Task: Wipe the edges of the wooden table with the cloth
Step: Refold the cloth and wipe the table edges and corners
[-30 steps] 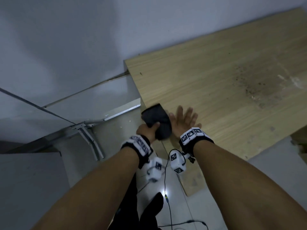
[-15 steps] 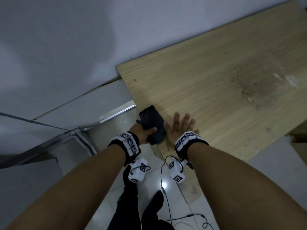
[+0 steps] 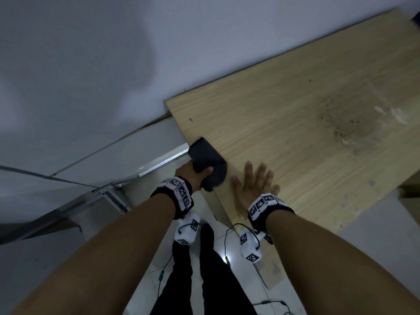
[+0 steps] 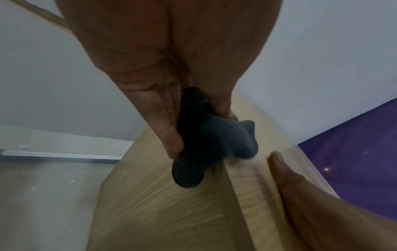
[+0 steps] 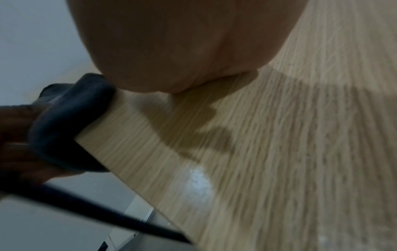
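Observation:
A dark grey cloth (image 3: 208,161) is folded over the left edge of the light wooden table (image 3: 295,123). My left hand (image 3: 195,173) grips the cloth (image 4: 210,141) between thumb and fingers against that edge, thumb on top. My right hand (image 3: 252,185) lies flat on the tabletop just right of the cloth, fingers straight and spread. In the right wrist view the cloth (image 5: 71,122) wraps the table's edge (image 5: 128,135) beside the palm.
A dusty stain with white flecks (image 3: 345,123) marks the tabletop at the right. A grey wall (image 3: 91,64) runs behind the table. A metal rail (image 3: 141,169) lies on the floor at the left. Cables (image 3: 227,258) hang by my legs.
The cloth and my left hand have slid farther along the left edge toward the wall corner. My right hand stays flat on the tabletop beside it.

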